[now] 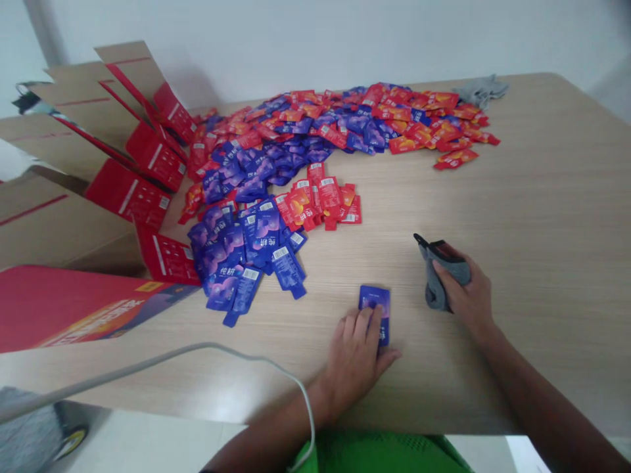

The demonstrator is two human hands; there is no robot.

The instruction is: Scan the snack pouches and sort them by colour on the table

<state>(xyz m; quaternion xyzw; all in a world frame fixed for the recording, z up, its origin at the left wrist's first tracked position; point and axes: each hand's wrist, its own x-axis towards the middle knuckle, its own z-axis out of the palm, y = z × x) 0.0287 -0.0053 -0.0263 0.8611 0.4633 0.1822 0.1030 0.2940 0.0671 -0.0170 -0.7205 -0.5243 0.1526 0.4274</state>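
Observation:
My left hand (357,351) lies flat on the wooden table (542,217), fingers stretched over a single blue sachet (375,302) and pressing it down. My right hand (466,292) is closed around a grey cloth (438,272) just right of that sachet, resting on the table. A heap of blue sachets (246,253) lies to the upper left of my left hand. A small pile of red sachets (320,200) sits beyond it.
A long spread of mixed red and blue sachets (345,125) runs across the far table. Open red-and-brown cartons (123,144) stand at the left, a flat red box (73,309) below them. A grey cable (197,351) crosses the near edge. Another grey cloth (480,89) lies far right.

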